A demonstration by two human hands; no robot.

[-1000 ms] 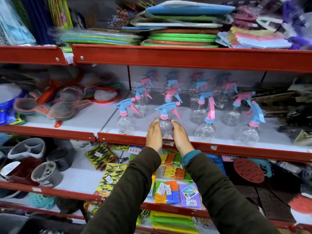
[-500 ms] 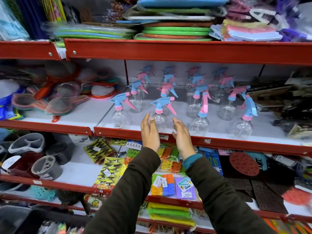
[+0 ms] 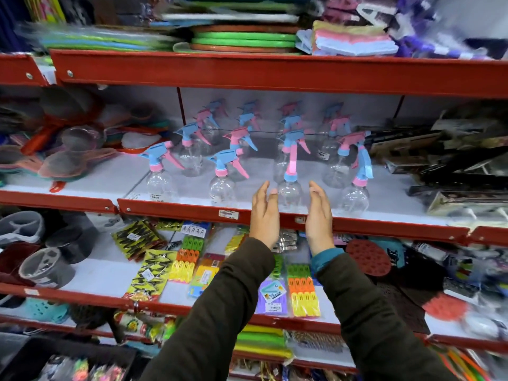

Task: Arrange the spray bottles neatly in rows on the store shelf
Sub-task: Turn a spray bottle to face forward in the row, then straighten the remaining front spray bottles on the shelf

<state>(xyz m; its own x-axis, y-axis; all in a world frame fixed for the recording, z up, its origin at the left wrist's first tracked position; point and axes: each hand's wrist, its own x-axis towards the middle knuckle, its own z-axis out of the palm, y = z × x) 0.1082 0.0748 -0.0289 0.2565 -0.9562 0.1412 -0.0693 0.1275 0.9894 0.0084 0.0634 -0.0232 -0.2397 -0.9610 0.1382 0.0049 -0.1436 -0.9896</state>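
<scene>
Shelf (image 3: 275, 220) | I flanked third front bottle (image 3: 289, 192), left hand (image 3: 264, 215), right hand (image 3: 319, 215), fingers spread, gripping nothing | best squeezed low, turned nozzle-forward.

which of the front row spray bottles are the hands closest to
The third bottle from the left, with the blue collar and pink sprayer. It stands between the open left hand and right hand; the other front bottles stand off to either side.

Spray bottles (image 3: 289, 192): clear glossy plastic, matt pink and blue plastic heads. Shelf (image 3: 176, 210) front edge: red painted metal, smooth, slight sheen. Sleeves (image 3: 220, 312): dark matt cloth.
</scene>
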